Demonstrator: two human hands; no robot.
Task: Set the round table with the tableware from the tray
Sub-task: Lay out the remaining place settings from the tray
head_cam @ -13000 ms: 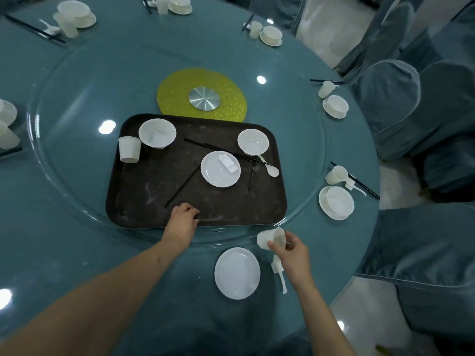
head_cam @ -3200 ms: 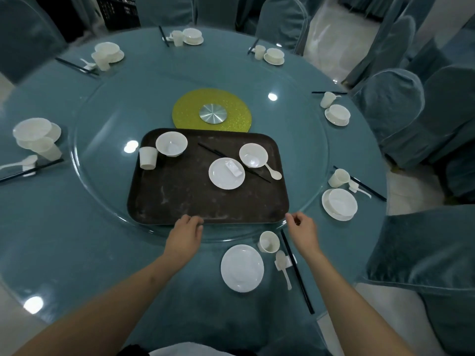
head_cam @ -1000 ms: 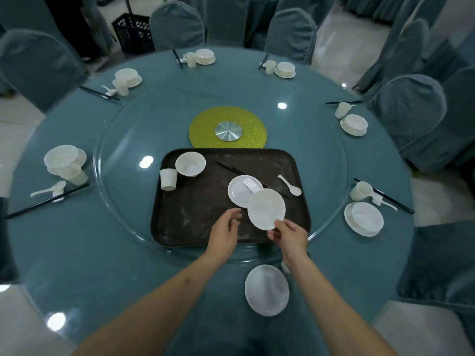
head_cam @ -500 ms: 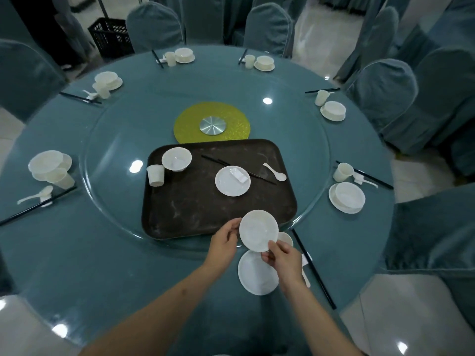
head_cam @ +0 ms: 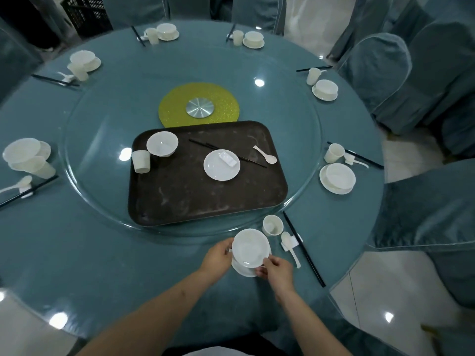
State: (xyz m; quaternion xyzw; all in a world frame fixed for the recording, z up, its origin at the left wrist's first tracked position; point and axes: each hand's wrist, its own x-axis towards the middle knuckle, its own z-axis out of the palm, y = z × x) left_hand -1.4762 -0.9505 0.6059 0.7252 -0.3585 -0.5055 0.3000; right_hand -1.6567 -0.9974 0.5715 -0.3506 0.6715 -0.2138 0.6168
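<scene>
Round table [head_cam: 102, 253], both hands' fingers pinching bowl [head_cam: 250, 247] over plate [head_cam: 243, 269], tray [head_cam: 195, 201] w/ bowl, cup, plate.

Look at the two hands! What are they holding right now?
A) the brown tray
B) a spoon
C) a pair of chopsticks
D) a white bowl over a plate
D: the left hand and right hand both grip the rim of the white bowl, just above the plate at the near place setting.

bowl [head_cam: 250, 247] on plate [head_cam: 243, 269] before tray [head_cam: 205, 199] | cup [head_cam: 272, 225], spoon [head_cam: 290, 246], chopsticks [head_cam: 304, 250] right of bowl
</scene>
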